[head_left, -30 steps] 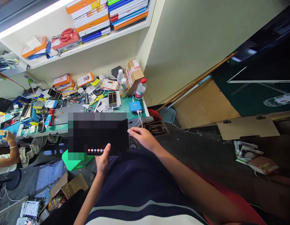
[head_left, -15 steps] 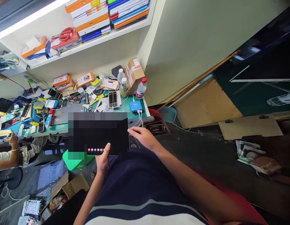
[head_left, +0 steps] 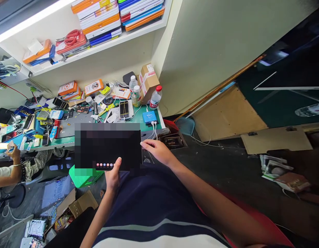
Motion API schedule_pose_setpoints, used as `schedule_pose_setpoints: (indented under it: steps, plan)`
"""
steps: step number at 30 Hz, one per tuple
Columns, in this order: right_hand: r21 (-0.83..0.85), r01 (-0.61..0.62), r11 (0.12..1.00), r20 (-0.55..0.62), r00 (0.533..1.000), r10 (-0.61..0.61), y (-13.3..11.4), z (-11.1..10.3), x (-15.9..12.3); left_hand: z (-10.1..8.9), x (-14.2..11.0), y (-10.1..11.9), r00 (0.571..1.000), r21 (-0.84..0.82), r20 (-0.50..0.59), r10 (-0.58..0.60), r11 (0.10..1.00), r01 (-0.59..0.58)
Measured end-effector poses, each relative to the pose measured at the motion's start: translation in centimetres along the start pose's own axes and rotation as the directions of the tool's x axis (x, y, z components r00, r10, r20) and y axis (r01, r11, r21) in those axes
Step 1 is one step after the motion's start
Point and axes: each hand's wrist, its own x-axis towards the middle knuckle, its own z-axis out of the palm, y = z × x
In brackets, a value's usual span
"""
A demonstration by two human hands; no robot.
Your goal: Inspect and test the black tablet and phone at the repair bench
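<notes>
I hold a dark tablet [head_left: 110,146] flat in front of my chest, its screen mostly black with a row of small icons along the near edge. My left hand [head_left: 113,176] grips the near edge from below, thumb lying on the screen beside the icons. My right hand [head_left: 157,151] is closed on the tablet's right edge, fingers curled round it. White cables [head_left: 153,130] hang from a small blue box [head_left: 149,117] on the bench just beyond the tablet.
A cluttered green workbench [head_left: 138,119] holds phones, tools, bottles [head_left: 155,97] and a cardboard box [head_left: 148,82]. Shelves above carry stacked cases. Another person's hand [head_left: 13,153] holds a phone at far left. A green stool [head_left: 84,175], carton scraps and boards lie on the floor.
My hands and the tablet have stayed almost still. The other person's hand at far left has lifted slightly with the phone.
</notes>
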Motion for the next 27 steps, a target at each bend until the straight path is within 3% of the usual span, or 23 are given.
schedule_pose_setpoints:
  steps: [27]
  plan:
    - [0.026, -0.014, 1.000, -0.009, 1.000, 0.014, 0.04, -0.54, -0.03, 0.57, -0.01, -0.13, 1.000, 0.033, 0.009, 0.006, 0.999, -0.006]
